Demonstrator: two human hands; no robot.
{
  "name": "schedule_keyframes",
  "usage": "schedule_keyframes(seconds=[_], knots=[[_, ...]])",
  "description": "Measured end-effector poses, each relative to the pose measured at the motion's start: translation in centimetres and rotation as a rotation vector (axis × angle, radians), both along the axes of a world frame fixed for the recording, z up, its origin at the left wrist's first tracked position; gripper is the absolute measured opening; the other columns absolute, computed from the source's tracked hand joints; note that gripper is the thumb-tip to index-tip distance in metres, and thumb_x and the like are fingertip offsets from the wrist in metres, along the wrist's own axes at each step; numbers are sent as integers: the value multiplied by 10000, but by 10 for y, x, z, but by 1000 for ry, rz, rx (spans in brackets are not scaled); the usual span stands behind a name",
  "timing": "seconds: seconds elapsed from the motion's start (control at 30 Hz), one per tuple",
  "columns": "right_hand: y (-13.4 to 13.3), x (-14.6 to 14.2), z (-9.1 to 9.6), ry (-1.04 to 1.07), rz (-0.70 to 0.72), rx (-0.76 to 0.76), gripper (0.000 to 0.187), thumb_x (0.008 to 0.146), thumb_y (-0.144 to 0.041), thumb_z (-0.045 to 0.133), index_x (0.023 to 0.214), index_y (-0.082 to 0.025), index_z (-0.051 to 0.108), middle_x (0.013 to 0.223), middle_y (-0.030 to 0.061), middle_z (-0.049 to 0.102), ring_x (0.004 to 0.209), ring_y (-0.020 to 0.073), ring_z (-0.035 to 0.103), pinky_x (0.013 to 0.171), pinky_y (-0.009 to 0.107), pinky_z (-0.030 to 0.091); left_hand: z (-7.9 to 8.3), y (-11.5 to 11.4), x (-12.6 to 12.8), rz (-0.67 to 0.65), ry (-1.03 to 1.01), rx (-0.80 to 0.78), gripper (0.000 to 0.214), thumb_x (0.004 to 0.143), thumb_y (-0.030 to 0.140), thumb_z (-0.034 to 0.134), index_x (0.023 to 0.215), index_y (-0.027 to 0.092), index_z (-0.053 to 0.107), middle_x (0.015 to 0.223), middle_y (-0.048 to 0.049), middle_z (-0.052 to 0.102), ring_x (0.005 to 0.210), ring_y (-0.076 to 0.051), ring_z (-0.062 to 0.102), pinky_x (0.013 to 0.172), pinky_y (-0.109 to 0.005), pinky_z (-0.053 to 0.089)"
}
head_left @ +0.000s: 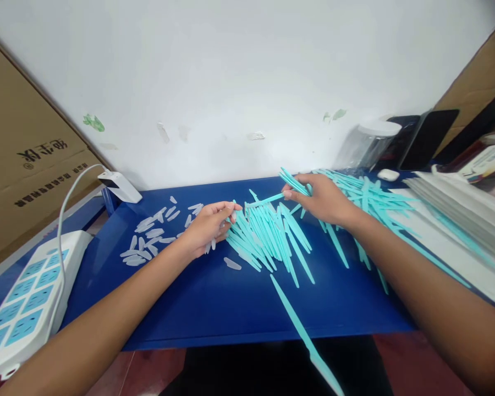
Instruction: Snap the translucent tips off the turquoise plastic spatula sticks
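Observation:
My right hand (319, 198) is closed around a small bundle of turquoise eyebrow razors (292, 181), with one razor (268, 200) pointing left from its fingertips. My left hand (210, 228) is pinched on small translucent blade covers, and a few covers (210, 246) poke out below its fingers. Between the hands lies a fanned pile of turquoise razors (268, 234). Loose blade covers (148, 234) are scattered left of my left hand, and a single cover (232, 264) lies near the pile. A second heap of razors (367, 192) spreads behind and under my right forearm.
One razor (305, 335) juts over the front edge of the blue table (214, 313). At left are a white power strip (76, 247), a corded white charger (121, 186) and a cardboard box (20, 165). A clear jar (369, 146), phones (429, 137) and stacked packets (470, 203) stand right.

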State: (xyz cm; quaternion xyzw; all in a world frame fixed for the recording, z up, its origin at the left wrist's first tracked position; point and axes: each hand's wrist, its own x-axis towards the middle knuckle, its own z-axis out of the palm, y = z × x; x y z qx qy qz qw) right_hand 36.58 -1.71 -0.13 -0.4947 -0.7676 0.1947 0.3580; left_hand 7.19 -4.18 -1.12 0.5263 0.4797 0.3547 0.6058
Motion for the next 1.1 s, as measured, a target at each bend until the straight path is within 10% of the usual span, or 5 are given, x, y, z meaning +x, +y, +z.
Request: schedule_keyframes(seconds=[0.53, 1.1], knots=[[-4, -4, 1, -81, 15, -10, 279, 982, -450, 642, 941, -194, 744, 954, 63, 766, 864, 247, 670, 759, 331, 449, -2, 0, -1, -76, 51, 10, 370, 913, 468, 762, 1175, 210, 718, 1099, -68, 698, 485, -30, 300, 387, -181, 262], [-6, -6, -2, -123, 87, 5, 351, 1000, -478, 596, 807, -201, 691, 734, 11, 642, 683, 183, 543, 655, 316, 345, 4, -2, 1, -87, 55, 0, 326, 908, 490, 753, 975, 177, 691, 893, -30, 677, 451, -33, 291, 369, -179, 237]])
